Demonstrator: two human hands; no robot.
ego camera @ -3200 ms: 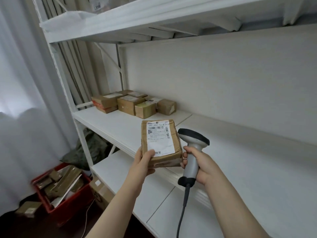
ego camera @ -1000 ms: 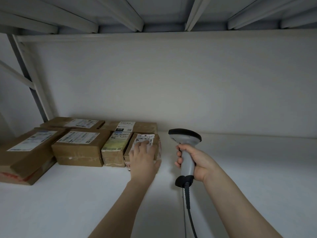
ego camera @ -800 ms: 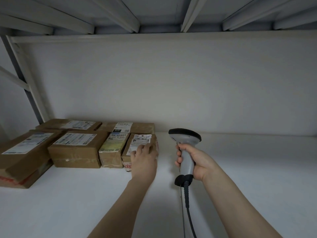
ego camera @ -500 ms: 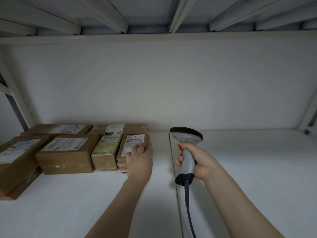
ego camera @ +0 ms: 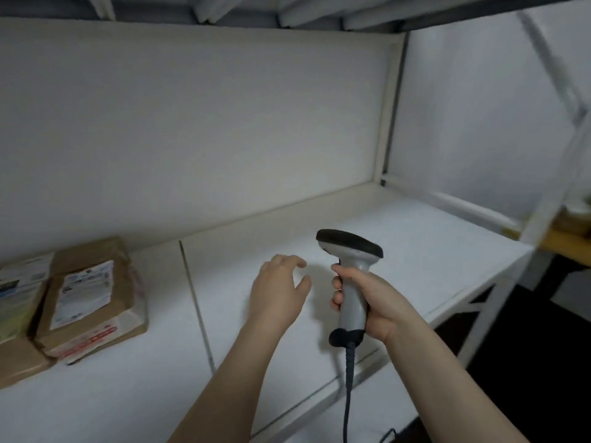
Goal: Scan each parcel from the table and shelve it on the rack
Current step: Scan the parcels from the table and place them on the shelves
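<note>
The parcel (ego camera: 89, 302), a brown cardboard packet with a white printed label facing up and red-printed tape along its near edge, lies flat on the white rack shelf (ego camera: 415, 251) at the lower left of the frame. Its left side is touching the other parcels (ego camera: 19, 298), which are cut off by the frame edge. Just right of it a thin dark seam (ego camera: 198, 308) runs from front to back across the shelf boards. Past that seam, near the centre of the frame and well apart from the parcel, the left hand (ego camera: 278, 292) hovers over the bare shelf, palm down, fingers loosely spread and holding nothing; it is slightly blurred. Just beside it to the right, the right hand (ego camera: 371, 302) has its fingers wrapped around the grey handle of the scanner (ego camera: 350, 282), which is upright with its dark-topped head above the fist. A dark cable (ego camera: 348, 394) hangs from the handle's base toward the bottom edge. At the upper right, a pale upright post (ego camera: 388, 107) marks the far corner of the rack, against the plain white wall (ego camera: 192, 123).
</note>
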